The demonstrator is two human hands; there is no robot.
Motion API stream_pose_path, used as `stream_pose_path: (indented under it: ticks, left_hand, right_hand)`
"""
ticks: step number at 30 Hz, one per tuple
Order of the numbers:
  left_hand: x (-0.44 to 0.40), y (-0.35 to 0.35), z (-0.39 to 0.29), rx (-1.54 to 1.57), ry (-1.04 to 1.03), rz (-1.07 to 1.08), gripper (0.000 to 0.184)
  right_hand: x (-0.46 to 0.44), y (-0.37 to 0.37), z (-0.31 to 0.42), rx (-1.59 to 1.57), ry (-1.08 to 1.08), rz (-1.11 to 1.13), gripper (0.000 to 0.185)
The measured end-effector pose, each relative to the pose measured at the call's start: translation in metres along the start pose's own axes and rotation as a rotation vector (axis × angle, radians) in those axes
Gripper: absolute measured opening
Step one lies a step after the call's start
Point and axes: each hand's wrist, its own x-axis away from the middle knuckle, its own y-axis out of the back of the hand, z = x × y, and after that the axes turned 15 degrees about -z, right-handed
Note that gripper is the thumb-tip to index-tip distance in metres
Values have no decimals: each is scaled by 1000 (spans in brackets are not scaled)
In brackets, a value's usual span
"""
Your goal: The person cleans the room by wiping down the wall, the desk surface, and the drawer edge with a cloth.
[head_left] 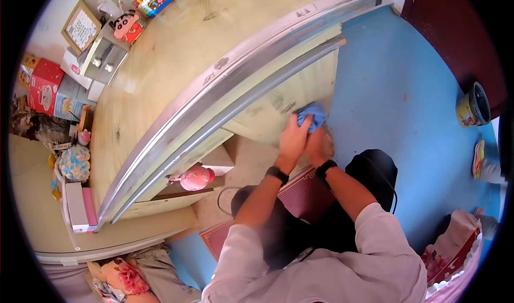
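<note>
A bunched blue cloth (312, 115) is against the lower right part of the pale wooden front panel (278, 102) of a desk. My left hand (293, 141) is closed on the cloth's left side. Close beside it, my right hand (319, 145) grips the cloth from below, its fingers partly hidden. Dark smudges show on the panel just left of the cloth. A grey rail (251, 94) runs along the panel's top, under the metal-edged desktop (176, 51). Both wrists wear black bands.
A small framed card (81, 27), a white drawer box (104, 59) and a cartoon figure (127, 27) stand on the desk. A pink round object (196, 178) sits in the opening below. On the blue floor (383, 89) stands a bucket (473, 106), near a dark red door (455, 32).
</note>
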Motion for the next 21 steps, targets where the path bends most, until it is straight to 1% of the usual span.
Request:
stream_pose_path:
  ticks: [1,2,5,7,8,10,11,12,13,15,17,18,20,21]
  left_hand:
    - [10,4,9,-39,36,38,38]
    - [21,9,17,-80,76,77,38]
    - [34,44,26,-42,168,-39,41]
    - [24,71,18,-134,178,-152,44]
    - [19,83,9,-179,186,-206,45]
    - [0,95,-9,-149,128,-215,48]
    - [-9,94,-12,-133,102,-221,49]
    - [-12,78,-11,31,209,-200,47]
    - [-22,68,-18,191,320,-192,45]
    - [-37,61,-39,-69,71,-144,44]
    - [-43,46,-49,-28,26,-82,42]
    - [-47,41,-53,-5,-2,-68,42]
    - [-37,31,-51,9,28,-27,42]
    - [-33,28,-44,11,38,-14,42]
  right_hand:
    - [7,3,2,257,25,102,26]
    - [15,-1,2,399,71,122,28]
    - [15,15,70,287,153,100,27]
    - [15,-9,60,-146,242,63,25]
    - [16,-12,61,-203,178,98,28]
    - [12,-27,45,-234,124,82,32]
    - [7,-33,35,-337,34,60,33]
    - [1,-36,29,-443,-54,30,33]
    - [-9,-34,27,-635,-209,-15,32]
    - [-23,-22,20,-843,-329,-38,24]
    - [-23,5,13,-885,-265,-4,14]
    - [-20,6,3,-723,-223,-19,14]
    - [-22,-2,-13,-412,-104,-48,15]
    - [-24,0,0,-454,-121,-59,16]
